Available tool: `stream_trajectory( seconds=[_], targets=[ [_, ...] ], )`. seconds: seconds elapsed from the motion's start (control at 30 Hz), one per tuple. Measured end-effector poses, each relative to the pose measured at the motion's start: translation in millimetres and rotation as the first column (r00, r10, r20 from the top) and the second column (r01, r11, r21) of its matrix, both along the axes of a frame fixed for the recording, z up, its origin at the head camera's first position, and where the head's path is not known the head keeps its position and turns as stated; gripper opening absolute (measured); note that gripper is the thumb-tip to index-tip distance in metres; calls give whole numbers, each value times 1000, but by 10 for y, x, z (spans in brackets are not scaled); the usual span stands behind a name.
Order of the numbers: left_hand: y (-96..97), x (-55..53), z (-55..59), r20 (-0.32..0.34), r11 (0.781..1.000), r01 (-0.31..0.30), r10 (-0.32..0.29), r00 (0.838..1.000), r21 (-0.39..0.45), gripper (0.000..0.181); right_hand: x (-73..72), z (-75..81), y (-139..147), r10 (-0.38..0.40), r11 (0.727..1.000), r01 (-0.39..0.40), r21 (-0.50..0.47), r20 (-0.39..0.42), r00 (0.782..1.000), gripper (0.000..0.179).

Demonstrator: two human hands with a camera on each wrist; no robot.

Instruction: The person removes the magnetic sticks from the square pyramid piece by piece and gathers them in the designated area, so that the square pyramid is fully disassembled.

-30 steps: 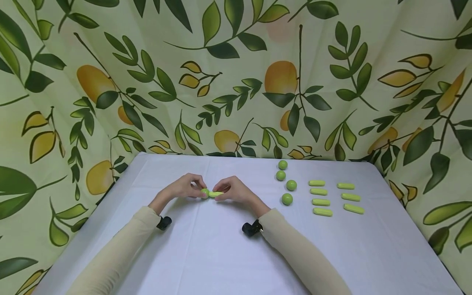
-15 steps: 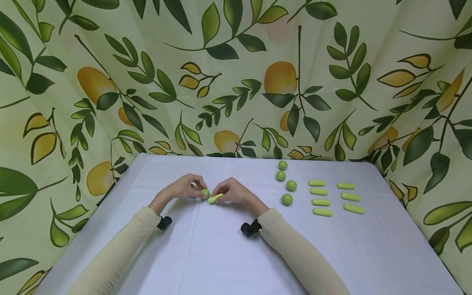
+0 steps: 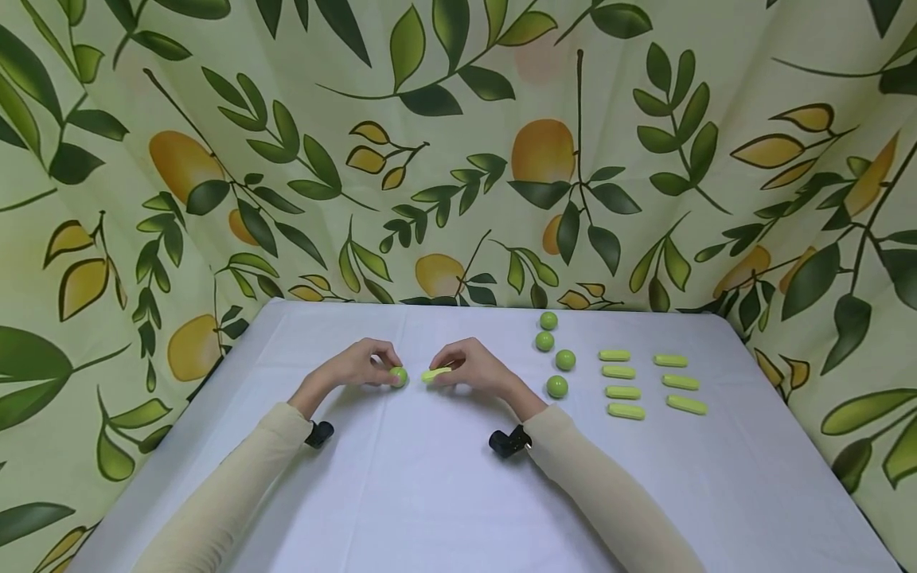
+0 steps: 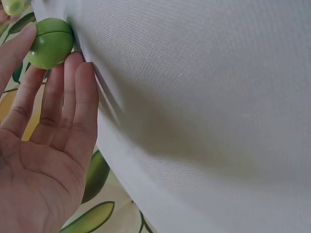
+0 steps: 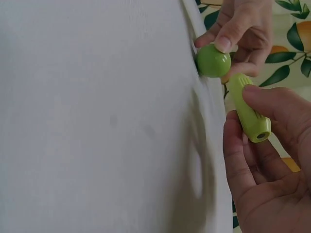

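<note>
My left hand (image 3: 360, 364) pinches a glossy green ball (image 4: 51, 43) between thumb and fingers, close over the white table. A seam line runs around the ball in the left wrist view. To its right, my right hand (image 3: 473, 370) holds a short light-green ribbed rod (image 5: 248, 108) between thumb and fingers. The rod's near end shows a small dark round spot in the right wrist view. In the head view a small gap separates the rod from the ball.
Several green balls (image 3: 557, 387) stand in a loose column right of the hands. Beyond them several light-green rods (image 3: 626, 411) lie in two columns on the white tablecloth (image 3: 430, 493). A leaf-and-fruit patterned curtain (image 3: 458, 199) hangs behind the table.
The rod was against the ball a second ago; it tilted and came away, and my right hand has moved right with it. My left hand stays in place with the ball.
</note>
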State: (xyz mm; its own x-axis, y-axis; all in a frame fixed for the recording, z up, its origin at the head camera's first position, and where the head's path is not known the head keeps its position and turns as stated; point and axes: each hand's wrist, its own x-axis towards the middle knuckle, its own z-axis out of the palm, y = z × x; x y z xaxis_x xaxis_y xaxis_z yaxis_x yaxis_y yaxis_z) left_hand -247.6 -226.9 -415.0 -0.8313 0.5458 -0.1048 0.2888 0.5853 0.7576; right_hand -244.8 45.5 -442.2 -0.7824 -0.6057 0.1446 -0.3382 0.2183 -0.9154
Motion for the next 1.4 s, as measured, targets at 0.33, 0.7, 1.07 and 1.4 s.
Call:
stream_trajectory(
  seconds=[0.33, 0.7, 1.07, 1.4],
  targets=[
    [6, 18, 8, 23, 999, -33, 33, 999, -10, 16, -19, 20, 277, -36, 999, 37, 5, -22, 999, 18],
    [5, 18, -1, 27, 999, -51, 51, 998, -13, 17, 73, 121, 678, -85, 995, 85, 42, -11, 996, 16],
    [-4, 22, -19, 32, 999, -46, 46, 998, -2, 16, 194, 141, 1109, -129, 990, 131, 53, -37, 991, 15],
    [0, 8, -35, 22, 1000, -26, 26, 999, 2, 16, 318, 174, 1478, -208, 978, 207, 22, 73, 975, 21]
  ],
)
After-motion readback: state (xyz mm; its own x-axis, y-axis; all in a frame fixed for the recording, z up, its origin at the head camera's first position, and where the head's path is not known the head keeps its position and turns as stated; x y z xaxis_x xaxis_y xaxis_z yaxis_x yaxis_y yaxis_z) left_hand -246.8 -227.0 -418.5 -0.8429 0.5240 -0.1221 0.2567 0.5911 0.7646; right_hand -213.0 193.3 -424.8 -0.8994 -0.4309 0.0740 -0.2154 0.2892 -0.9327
